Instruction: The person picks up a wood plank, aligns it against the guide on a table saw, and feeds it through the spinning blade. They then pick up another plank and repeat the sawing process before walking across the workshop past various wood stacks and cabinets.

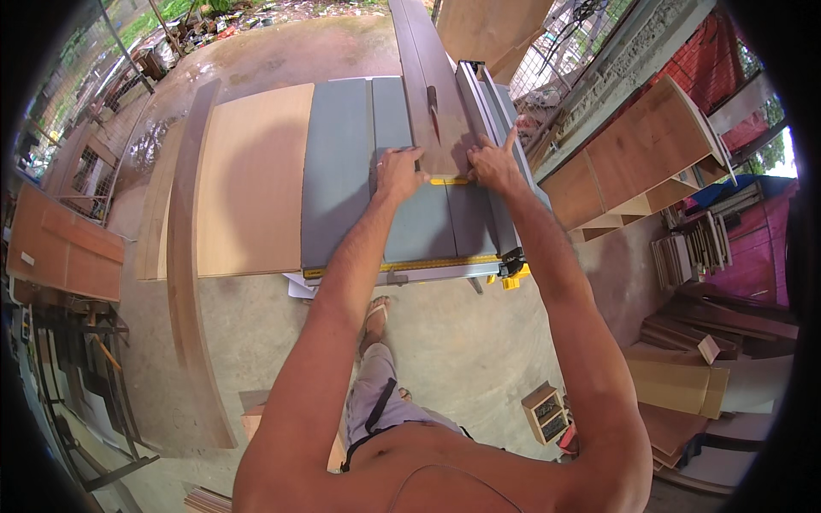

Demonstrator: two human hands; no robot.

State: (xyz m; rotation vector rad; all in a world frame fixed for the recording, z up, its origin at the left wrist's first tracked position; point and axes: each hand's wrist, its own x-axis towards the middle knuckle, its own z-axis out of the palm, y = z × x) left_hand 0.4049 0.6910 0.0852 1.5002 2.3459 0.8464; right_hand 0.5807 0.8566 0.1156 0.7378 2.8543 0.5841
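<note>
Brown, smooth-faced plank (455, 98) runs from the top edge down to upper centre, lying flat on a grey, hard-topped counter (338, 171). Dark narrow fin (432, 98) stands in a straight slit along the plank's middle. Left hand (399, 173): fingers bent, grasping the plank's near left corner. Right hand (496, 164): on the near right corner, one finger stuck out toward the fence; cannot tell if it grips or only presses. Straight metal fence (475, 96) alongside, right of plank. Yellow strip (447, 181) at the plank's near end. Thin yellow ruler band (410, 267) along the counter's front edge. Pale, fine-grained wood panel (256, 188), flat, left of counter. Long narrow board (184, 231), left of frame, overlaps panel. Boxy reddish-brown wooden cabinet (629, 162) tilted, upper right. Smooth concrete floor (462, 342) below.
</note>
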